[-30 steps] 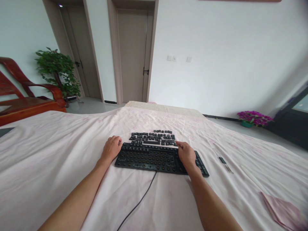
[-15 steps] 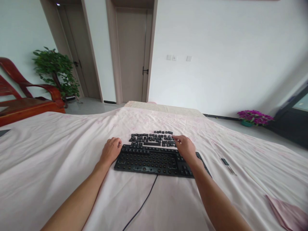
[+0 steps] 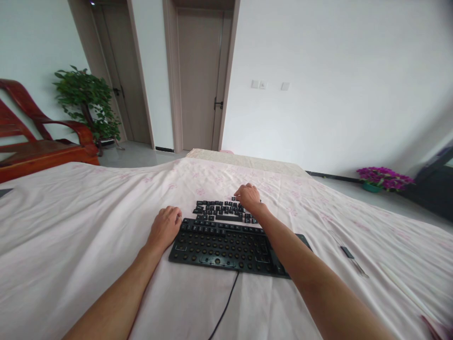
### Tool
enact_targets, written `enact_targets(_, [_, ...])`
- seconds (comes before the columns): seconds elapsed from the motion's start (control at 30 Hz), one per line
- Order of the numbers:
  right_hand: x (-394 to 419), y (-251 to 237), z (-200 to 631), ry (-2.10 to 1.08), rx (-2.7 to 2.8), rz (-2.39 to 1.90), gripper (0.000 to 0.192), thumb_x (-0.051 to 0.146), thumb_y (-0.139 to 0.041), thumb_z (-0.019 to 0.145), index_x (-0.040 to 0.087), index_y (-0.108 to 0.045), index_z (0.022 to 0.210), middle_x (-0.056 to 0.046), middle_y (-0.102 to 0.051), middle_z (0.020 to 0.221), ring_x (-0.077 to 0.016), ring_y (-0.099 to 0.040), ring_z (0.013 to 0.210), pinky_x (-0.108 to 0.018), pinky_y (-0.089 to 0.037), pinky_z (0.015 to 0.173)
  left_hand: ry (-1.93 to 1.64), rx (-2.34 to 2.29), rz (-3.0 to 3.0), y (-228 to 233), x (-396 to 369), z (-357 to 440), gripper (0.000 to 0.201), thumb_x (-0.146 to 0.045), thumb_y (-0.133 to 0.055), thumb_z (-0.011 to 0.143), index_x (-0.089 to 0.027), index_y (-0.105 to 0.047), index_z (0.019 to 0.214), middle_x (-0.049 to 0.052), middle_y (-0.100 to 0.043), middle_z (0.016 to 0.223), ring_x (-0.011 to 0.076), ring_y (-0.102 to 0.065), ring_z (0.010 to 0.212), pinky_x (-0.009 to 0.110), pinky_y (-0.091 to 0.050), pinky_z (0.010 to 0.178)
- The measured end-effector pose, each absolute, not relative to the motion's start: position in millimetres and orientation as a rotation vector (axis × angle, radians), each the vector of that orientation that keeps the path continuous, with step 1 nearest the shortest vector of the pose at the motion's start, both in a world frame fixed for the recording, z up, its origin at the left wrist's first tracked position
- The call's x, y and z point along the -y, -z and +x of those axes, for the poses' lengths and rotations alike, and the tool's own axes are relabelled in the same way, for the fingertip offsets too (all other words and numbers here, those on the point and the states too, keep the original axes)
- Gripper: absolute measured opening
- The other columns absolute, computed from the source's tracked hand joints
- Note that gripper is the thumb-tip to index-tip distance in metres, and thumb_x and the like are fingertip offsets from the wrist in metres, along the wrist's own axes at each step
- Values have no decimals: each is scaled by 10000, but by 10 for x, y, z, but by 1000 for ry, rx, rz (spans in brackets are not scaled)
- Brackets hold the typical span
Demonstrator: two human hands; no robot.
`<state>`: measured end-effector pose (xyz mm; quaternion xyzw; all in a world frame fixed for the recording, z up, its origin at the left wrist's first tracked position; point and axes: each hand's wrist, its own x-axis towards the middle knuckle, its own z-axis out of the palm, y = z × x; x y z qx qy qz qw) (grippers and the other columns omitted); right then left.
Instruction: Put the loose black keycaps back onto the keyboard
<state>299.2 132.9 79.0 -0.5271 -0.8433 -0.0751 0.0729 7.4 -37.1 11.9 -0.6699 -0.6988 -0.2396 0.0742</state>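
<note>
A black keyboard (image 3: pixel 226 245) with most keycaps removed lies on a pale pink sheet (image 3: pixel 88 222). Its cable (image 3: pixel 226 302) runs toward me. Behind it lie several loose black keycaps (image 3: pixel 219 210) in rows. My left hand (image 3: pixel 164 227) rests curled against the keyboard's left end. My right hand (image 3: pixel 249 197) reaches over the keyboard to the far right part of the loose keycaps, fingers bent down on them; whether it holds one is hidden.
A small black tool (image 3: pixel 348 253) lies on the sheet to the right of the keyboard. A red wooden chair (image 3: pixel 42 146) and a potted plant (image 3: pixel 88 106) stand at the left, doors (image 3: pixel 198 75) behind, purple flowers (image 3: pixel 384 178) at the right.
My right hand left the keyboard's right end and moved forward to the far keycaps. My left hand stayed at the keyboard's left end. The view shifted slightly.
</note>
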Motion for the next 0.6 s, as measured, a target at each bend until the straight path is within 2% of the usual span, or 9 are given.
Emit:
enact_targets(0.2, [-1464, -724, 2845, 342, 2677, -1566, 196, 229, -622, 875, 240, -799, 961, -110, -719, 1106, -287, -505, 1103, -374, -323, 887, 711, 2098, -2018, -100, 353, 63, 133, -184, -469, 892, -217, -598, 888, 67, -607, 973, 223, -537, 955, 346, -421, 896])
enact_targets(0.33, [-1488, -692, 2801, 408, 2752, -1534, 227, 209, -600, 880, 230, -789, 1004, -131, -722, 1086, -298, -497, 1111, -385, -308, 890, 717, 2100, -2015, -89, 348, 58, 129, -184, -469, 896, -215, -594, 894, 66, -605, 977, 225, -533, 960, 349, -415, 907])
enact_targets(0.6, [-1493, -666, 2761, 361, 2793, -1426, 260, 44, -537, 855, 123, -778, 913, -178, -720, 1040, -287, -489, 1143, -373, -304, 950, 717, 2126, -2004, -108, 355, 71, 129, -171, -472, 893, -215, -593, 899, 66, -606, 989, 224, -526, 970, 348, -411, 907])
